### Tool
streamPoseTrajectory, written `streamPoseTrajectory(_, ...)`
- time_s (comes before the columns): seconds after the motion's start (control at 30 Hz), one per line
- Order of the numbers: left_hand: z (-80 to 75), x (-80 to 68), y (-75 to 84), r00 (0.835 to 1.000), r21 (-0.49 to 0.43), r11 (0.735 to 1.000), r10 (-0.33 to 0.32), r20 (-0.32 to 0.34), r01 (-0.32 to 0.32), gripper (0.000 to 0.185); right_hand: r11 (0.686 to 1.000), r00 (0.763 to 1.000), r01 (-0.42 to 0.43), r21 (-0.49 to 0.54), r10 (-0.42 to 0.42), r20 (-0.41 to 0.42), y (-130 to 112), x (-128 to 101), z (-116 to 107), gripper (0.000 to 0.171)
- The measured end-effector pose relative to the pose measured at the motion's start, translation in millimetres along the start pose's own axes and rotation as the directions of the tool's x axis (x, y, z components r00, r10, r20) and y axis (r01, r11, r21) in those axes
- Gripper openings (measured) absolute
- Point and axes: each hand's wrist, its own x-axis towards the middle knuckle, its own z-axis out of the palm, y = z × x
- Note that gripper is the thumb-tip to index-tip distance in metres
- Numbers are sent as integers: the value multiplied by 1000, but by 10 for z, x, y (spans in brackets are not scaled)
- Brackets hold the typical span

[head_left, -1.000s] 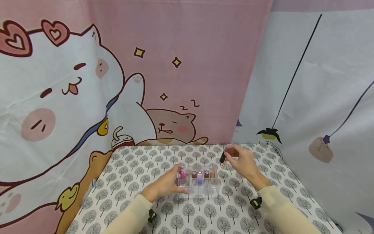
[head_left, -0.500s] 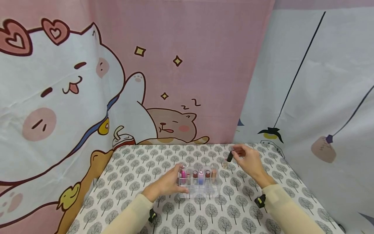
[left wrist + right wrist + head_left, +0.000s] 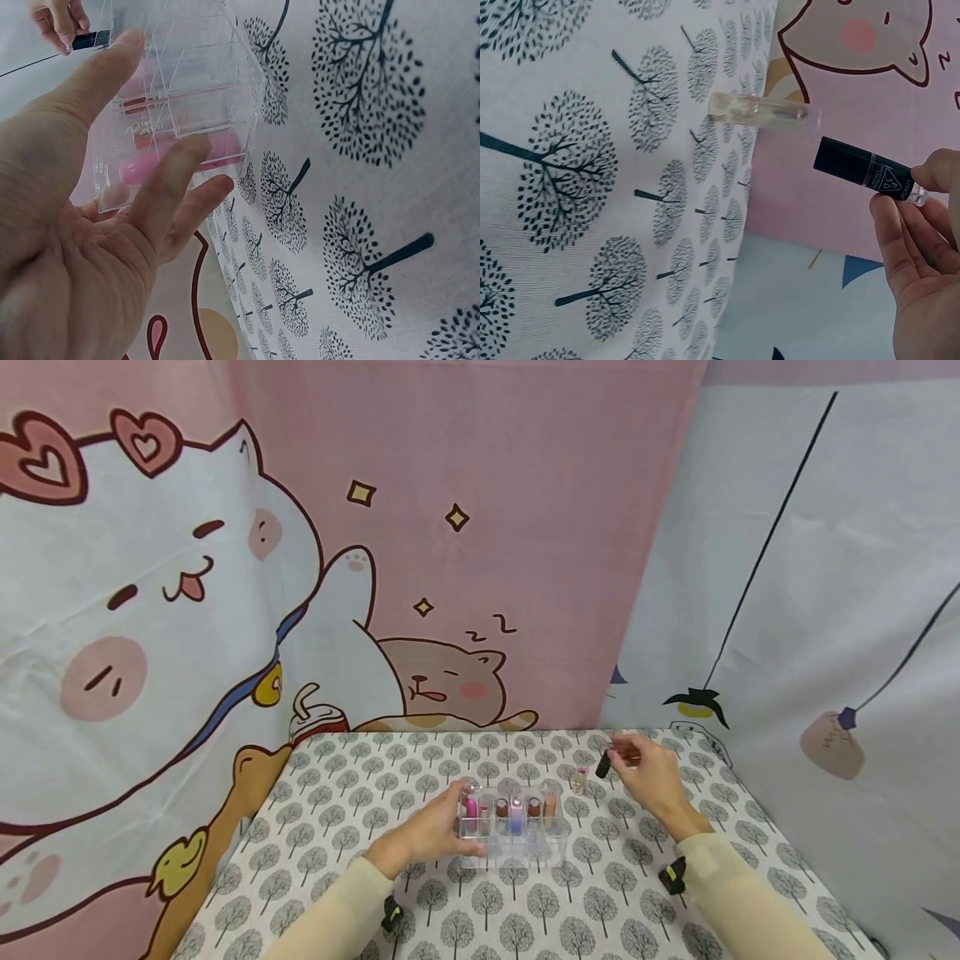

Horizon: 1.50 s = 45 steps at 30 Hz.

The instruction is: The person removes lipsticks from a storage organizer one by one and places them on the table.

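A small black lipstick tube [image 3: 862, 171] is pinched by right-hand fingertips [image 3: 934, 171]; the clear acrylic compartment organiser [image 3: 510, 827] is steadied by spread left fingers [image 3: 176, 169]. The upright clear tube [image 3: 579, 779] nearby risks being toppled.

Counter [image 3: 525, 910]: covered with a white cloth printed with grey trees.
Clear organiser [image 3: 512, 837]: stood on the counter near its middle, with lipsticks upright in its compartments.
Small clear bottle [image 3: 579, 779]: stood upright on the cloth, just right of the organiser and apart from it.
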Motion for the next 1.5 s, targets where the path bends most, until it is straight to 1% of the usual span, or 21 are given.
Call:
streamPoseTrajectory(0.27, 5, -3, -5, 1000, 2, 1000, -2, -1, 2, 116, 999, 998, -51, -8, 51, 45, 106, -43, 76, 24)
streamPoseTrajectory(0.5, 15, 3, -3, 1000, -13, 1000, -7, -6, 7, 117, 999, 997, -46, -10, 47, 69, 171, -54, 153, 23)
streamPoseTrajectory(0.77, 1, 3, 3, 1000, -28, 1000, -5, 1, 5, 114, 994, 983, -113, -6, 112, 148, 226, -78, 206, 25)
streamPoseTrajectory(1.0, 5, 13, -1, 1000, -38, 999, 2, 8, -2, 114, 995, 981, -99, -20, 101, 163, 275, -101, 263, 24)
streamPoseTrajectory(1.2, 0, 19, -5, 1000, -46, 999, 4, 9, -4, 115, 996, 983, -85, -33, 89, 159, 292, -115, 313, 21)
streamPoseTrajectory(1.5, 18, 24, -15, 1000, -52, 999, -3, 13, 4, 113, 995, 977, -95, -39, 100, 187, 288, -145, 332, 20)
